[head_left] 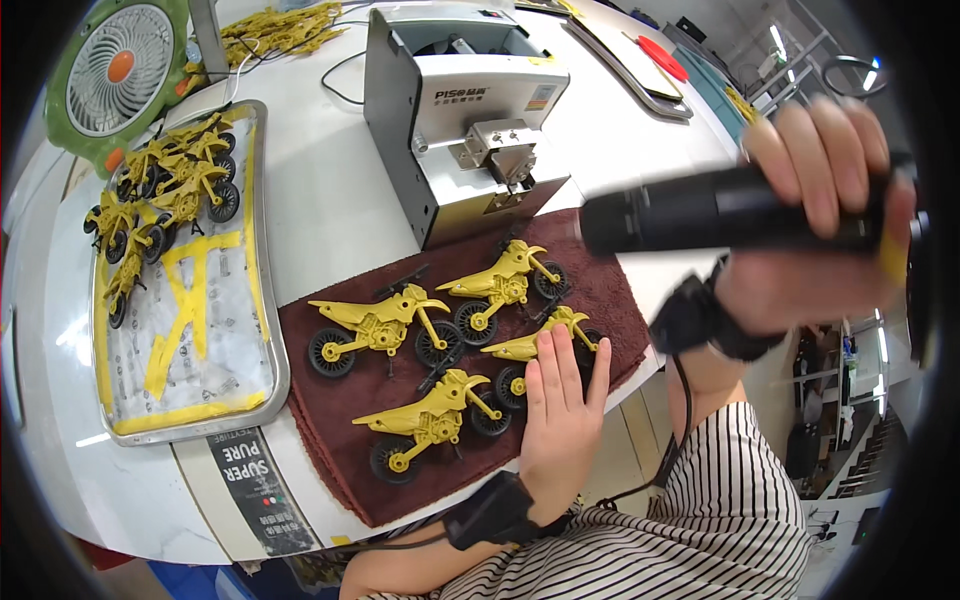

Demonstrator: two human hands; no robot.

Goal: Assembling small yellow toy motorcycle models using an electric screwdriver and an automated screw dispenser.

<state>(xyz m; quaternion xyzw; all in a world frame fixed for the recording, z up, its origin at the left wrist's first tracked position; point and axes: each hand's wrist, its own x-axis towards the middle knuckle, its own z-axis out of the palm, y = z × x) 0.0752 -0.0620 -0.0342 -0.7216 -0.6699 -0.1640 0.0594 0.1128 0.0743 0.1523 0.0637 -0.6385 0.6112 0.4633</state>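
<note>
Several yellow toy motorcycles with black wheels lie on their sides on a dark brown towel (350, 470). One toy motorcycle (515, 349) is partly covered by my left hand (562, 425), which rests flat on it with the fingers stretched out. Beside it are a second toy motorcycle (430, 417), a third (378, 318) and another farther back (503, 284). Raised at the right, my right hand (790, 285) is wrapped round a black electric screwdriver (680, 210). Its tip points left, above the towel's right side, and is blurred, apart from the toys.
A grey metal screw-feeder machine (480, 95) stands behind the towel. To the left, a metal-rimmed tray (275, 330) carries more toy motorcycles (165, 195). Behind that tray is a green fan (120, 75). Yellow parts (285, 30) are heaped at the back, and a red oval object (662, 58) lies far right.
</note>
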